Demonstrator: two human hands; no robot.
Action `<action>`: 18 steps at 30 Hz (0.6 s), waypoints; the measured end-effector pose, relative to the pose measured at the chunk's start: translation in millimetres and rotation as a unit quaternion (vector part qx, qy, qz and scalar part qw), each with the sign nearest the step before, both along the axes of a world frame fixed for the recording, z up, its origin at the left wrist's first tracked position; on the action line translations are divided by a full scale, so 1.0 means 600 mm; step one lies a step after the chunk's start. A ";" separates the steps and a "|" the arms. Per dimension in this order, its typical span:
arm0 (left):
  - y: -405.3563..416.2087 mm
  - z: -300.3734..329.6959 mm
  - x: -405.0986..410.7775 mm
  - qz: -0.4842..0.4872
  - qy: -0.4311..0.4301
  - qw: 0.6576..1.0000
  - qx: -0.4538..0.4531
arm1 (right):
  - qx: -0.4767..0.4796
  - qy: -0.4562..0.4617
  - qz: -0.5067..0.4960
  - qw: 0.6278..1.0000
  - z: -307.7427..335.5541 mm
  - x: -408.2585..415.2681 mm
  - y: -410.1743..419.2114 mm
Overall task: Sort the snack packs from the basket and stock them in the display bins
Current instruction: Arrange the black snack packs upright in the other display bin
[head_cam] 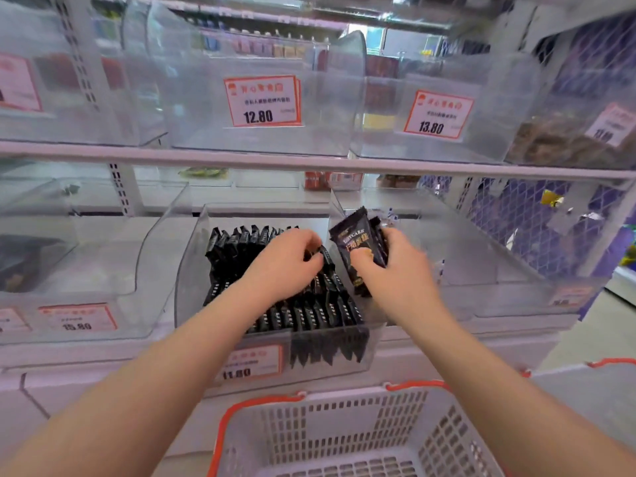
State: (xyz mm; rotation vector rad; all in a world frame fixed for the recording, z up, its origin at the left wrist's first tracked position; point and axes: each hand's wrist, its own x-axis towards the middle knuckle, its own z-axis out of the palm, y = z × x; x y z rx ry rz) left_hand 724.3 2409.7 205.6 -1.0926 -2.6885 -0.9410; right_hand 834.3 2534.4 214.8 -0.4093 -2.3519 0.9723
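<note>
A clear display bin [192, 270] on the lower shelf holds rows of black snack packs [309, 315] standing on edge. My left hand [285, 261] reaches into the bin with curled fingers that pinch one of the standing packs near the back row. My right hand [395, 270] grips a small bundle of black snack packs [358, 241] upright over the bin's right side, the front pack's gold lettering facing me. The white basket [330, 432] with its orange rim sits below, in front of the shelf; its visible part holds no packs.
Clear bins [261, 139] on the upper shelf carry orange price tags [263, 101]. A bin [69, 270] to the left holds dark packs. To the right stands another clear bin [481, 256], then a wire mesh panel [537, 225]. A second basket rim [609, 363] shows at right.
</note>
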 end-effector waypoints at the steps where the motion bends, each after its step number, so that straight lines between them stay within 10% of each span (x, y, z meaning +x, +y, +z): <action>1: 0.011 -0.002 -0.025 0.005 0.013 0.999 -0.050 | 0.026 -0.024 -0.002 0.999 0.004 -0.018 -0.002; 5: 0.041 -0.019 -0.107 0.043 0.045 0.978 -0.200 | 0.114 -0.093 -0.038 0.988 0.016 -0.081 -0.012; 18: 0.052 -0.067 -0.184 0.016 0.094 0.964 -0.248 | 0.345 -0.251 -0.076 0.901 -0.027 -0.217 -0.023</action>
